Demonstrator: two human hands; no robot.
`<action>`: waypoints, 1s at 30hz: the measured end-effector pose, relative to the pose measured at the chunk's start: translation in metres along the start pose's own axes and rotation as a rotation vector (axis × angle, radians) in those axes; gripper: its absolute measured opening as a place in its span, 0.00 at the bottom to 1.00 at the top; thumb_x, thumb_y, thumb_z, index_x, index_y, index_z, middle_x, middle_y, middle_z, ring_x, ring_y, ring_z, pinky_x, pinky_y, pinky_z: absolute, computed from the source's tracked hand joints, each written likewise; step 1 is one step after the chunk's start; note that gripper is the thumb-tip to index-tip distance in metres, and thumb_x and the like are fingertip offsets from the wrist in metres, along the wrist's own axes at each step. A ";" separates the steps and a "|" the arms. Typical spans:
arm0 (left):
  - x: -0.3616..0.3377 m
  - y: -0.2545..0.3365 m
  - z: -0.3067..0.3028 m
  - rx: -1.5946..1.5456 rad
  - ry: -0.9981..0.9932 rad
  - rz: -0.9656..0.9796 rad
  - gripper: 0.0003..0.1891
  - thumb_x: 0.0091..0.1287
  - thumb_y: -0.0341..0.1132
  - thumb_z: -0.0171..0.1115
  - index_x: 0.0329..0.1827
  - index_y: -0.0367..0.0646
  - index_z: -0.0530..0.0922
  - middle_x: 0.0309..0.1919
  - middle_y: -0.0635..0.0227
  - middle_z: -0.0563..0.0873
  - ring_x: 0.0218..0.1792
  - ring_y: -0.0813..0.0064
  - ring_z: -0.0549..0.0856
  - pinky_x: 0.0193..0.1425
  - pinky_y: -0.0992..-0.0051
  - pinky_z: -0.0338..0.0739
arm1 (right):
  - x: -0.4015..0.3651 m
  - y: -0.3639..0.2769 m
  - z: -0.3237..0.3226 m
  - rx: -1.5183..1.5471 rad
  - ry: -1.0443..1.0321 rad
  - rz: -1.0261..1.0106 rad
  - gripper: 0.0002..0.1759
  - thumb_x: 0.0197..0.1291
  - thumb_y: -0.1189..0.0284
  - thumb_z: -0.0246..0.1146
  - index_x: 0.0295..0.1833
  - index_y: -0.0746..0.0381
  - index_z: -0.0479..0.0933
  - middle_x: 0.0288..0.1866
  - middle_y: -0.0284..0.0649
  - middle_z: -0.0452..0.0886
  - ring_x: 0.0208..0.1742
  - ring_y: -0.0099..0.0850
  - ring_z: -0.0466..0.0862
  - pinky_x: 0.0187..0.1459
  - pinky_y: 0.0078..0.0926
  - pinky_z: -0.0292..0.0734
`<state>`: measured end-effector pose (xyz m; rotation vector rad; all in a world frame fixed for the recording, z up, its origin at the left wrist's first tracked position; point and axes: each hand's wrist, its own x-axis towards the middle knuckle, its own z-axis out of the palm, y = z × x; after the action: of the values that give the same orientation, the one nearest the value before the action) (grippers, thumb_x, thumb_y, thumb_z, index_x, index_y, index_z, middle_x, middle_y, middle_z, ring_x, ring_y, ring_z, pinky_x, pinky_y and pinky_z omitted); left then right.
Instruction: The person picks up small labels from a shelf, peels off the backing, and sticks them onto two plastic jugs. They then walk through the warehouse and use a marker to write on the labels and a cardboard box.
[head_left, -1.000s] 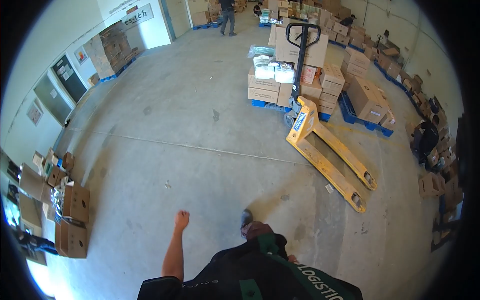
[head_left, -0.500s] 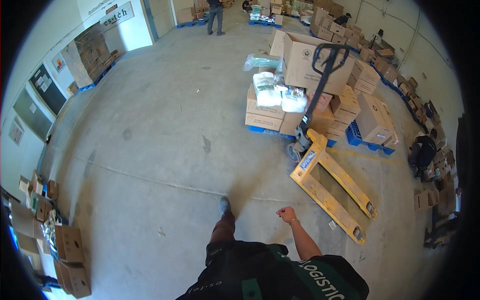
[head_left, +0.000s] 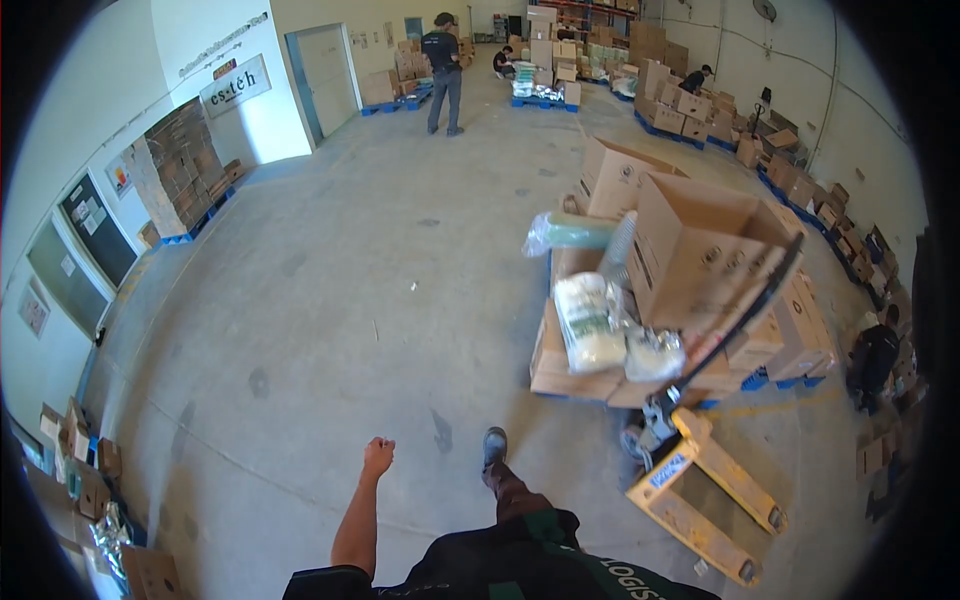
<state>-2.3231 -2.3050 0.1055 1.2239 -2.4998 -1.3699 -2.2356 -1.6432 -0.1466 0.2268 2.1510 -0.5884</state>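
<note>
The left arm (head_left: 357, 525) extends forward, the left hand (head_left: 378, 457) (fairly loosely) curled.

From the left hand (head_left: 377, 457), the grey floor (head_left: 320, 320) is wide open toward eleven and twelve o'clock, up to a standing person (head_left: 442, 75) far off. A big box pile (head_left: 685, 275) blocks two o'clock. The yellow pallet jack (head_left: 690, 525) sits at three. Small boxes (head_left: 150, 575) block eight.
</note>
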 end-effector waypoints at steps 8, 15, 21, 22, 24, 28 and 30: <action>0.215 0.046 0.019 0.119 -0.158 -0.072 0.15 0.58 0.43 0.59 0.28 0.37 0.76 0.21 0.58 0.81 0.22 0.62 0.81 0.31 0.64 0.77 | 0.237 -0.343 -0.199 -0.391 0.081 -0.484 0.21 0.47 0.51 0.62 0.32 0.59 0.83 0.29 0.44 0.84 0.32 0.40 0.84 0.34 0.37 0.76; 0.378 0.273 -0.104 -0.327 0.459 0.322 0.12 0.64 0.33 0.55 0.22 0.39 0.73 0.15 0.71 0.73 0.18 0.80 0.72 0.22 0.75 0.66 | 0.177 -0.842 -0.550 0.421 0.383 -0.973 0.10 0.58 0.66 0.64 0.32 0.63 0.77 0.23 0.31 0.76 0.25 0.20 0.72 0.29 0.23 0.70; 0.526 0.605 -0.273 -0.294 0.846 1.077 0.15 0.59 0.39 0.66 0.44 0.40 0.79 0.34 0.66 0.81 0.34 0.77 0.79 0.39 0.76 0.75 | -0.017 -1.133 -0.749 0.276 1.066 -1.842 0.10 0.51 0.80 0.63 0.41 0.67 0.75 0.34 0.40 0.78 0.36 0.28 0.76 0.40 0.22 0.71; 0.544 0.651 -0.292 -0.294 0.891 1.345 0.20 0.61 0.44 0.63 0.50 0.39 0.76 0.32 0.64 0.79 0.31 0.73 0.78 0.36 0.74 0.74 | -0.033 -1.165 -0.760 0.266 1.231 -1.998 0.12 0.51 0.75 0.63 0.41 0.69 0.74 0.33 0.45 0.77 0.36 0.32 0.75 0.40 0.26 0.71; 0.581 0.735 -0.327 -0.175 0.954 1.781 0.23 0.63 0.49 0.57 0.52 0.38 0.72 0.28 0.63 0.77 0.27 0.70 0.76 0.32 0.72 0.72 | -0.056 -1.200 -0.804 -0.270 1.414 -2.198 0.24 0.51 0.63 0.64 0.48 0.69 0.72 0.33 0.49 0.77 0.34 0.34 0.74 0.36 0.29 0.68; 0.642 0.859 -0.387 0.408 0.571 2.206 0.39 0.66 0.63 0.27 0.71 0.42 0.47 0.35 0.74 0.66 0.32 0.85 0.69 0.41 0.82 0.80 | -0.040 -1.277 -0.848 -0.406 1.399 -2.474 0.21 0.60 0.67 0.54 0.49 0.75 0.71 0.37 0.56 0.76 0.37 0.41 0.75 0.34 0.36 0.68; 0.669 0.887 -0.384 0.445 0.545 2.070 0.27 0.67 0.61 0.35 0.56 0.49 0.53 0.33 0.78 0.69 0.31 0.86 0.70 0.43 0.82 0.77 | -0.011 -1.322 -0.870 -0.450 1.418 -2.525 0.21 0.60 0.67 0.54 0.49 0.75 0.71 0.37 0.56 0.76 0.36 0.41 0.75 0.34 0.36 0.68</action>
<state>-3.1859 -2.7443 0.7727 -0.9597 -1.8907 0.1133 -3.3252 -2.3706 0.7405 1.6119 -0.9771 0.5230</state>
